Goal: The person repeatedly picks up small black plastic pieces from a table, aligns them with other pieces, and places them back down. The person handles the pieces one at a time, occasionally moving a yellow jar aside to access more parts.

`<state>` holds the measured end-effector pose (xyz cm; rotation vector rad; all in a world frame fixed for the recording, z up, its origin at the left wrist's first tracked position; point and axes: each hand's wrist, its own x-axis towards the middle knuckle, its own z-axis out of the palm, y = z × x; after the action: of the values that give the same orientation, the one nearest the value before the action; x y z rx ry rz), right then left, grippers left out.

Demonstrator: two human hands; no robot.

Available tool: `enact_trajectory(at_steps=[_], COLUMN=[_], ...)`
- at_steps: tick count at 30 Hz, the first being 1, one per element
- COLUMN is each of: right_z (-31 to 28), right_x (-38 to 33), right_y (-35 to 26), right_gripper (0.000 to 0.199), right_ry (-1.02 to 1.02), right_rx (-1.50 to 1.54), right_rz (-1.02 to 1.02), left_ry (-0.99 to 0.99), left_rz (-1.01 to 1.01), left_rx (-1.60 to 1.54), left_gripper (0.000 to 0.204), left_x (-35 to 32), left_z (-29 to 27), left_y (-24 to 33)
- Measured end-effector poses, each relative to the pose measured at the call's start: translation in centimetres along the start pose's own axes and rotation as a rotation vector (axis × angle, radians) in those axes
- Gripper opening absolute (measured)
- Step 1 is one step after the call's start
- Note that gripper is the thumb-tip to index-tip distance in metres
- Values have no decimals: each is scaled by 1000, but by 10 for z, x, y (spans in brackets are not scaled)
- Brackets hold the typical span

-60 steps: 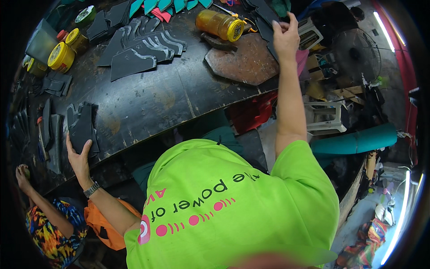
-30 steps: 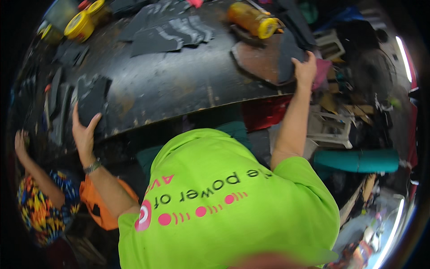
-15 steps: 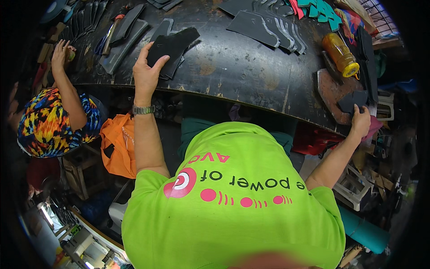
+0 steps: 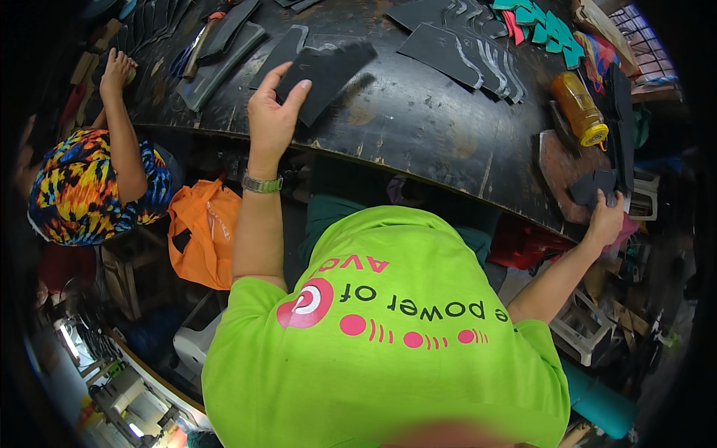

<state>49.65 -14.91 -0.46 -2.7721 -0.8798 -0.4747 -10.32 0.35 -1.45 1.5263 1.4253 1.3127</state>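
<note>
My left hand (image 4: 275, 123) grips the edge of a cut piece of black sheet material (image 4: 332, 78) between thumb and fingers, above the near edge of the dark table (image 4: 418, 142). That piece is tilted and slightly blurred. Behind it lies another black piece with a pale line along its edge (image 4: 287, 48), partly covered. At the far right, my right hand (image 4: 606, 218) has its fingertips on a small dark piece (image 4: 594, 185), which rests on a worn reddish-brown board (image 4: 559, 160). How firmly those fingers hold it is hard to see.
Black sheets with pale curved lines (image 4: 441, 56) lie further back, near green cut pieces (image 4: 545, 26). A yellow bottle (image 4: 575, 104) lies beside the board. Leftward are a hammer (image 4: 196, 56) and a co-worker's hand (image 4: 116, 73). An orange bag (image 4: 205, 231) hangs below the table.
My left hand has moved right with the black piece, which now stands further off the pieces beneath and is turned. My right hand stays at the board. The whole view has shifted slightly.
</note>
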Motion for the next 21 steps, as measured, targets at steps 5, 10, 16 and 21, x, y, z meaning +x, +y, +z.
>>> enact_trajectory(at_steps=[5,10,16,21], right_z=[-10,-31,-44,-48], right_x=[-24,-73,-153,-196], right_y=[-34,-106,-183,-222], right_gripper=[46,41,46,71], right_ry=[76,-36,-520,-1107], right_rx=[582,976,1162,1525], right_rz=[-197,-395,-668,-481], left_ry=[15,-28,7,91], left_rz=[166,134,245,368], left_rx=[645,721,749,454], left_gripper=[47,48,45,42], left_x=[-1,3,-1,-5], left_z=[-12,-21,-18,-8], left_y=[4,-6,-3,0])
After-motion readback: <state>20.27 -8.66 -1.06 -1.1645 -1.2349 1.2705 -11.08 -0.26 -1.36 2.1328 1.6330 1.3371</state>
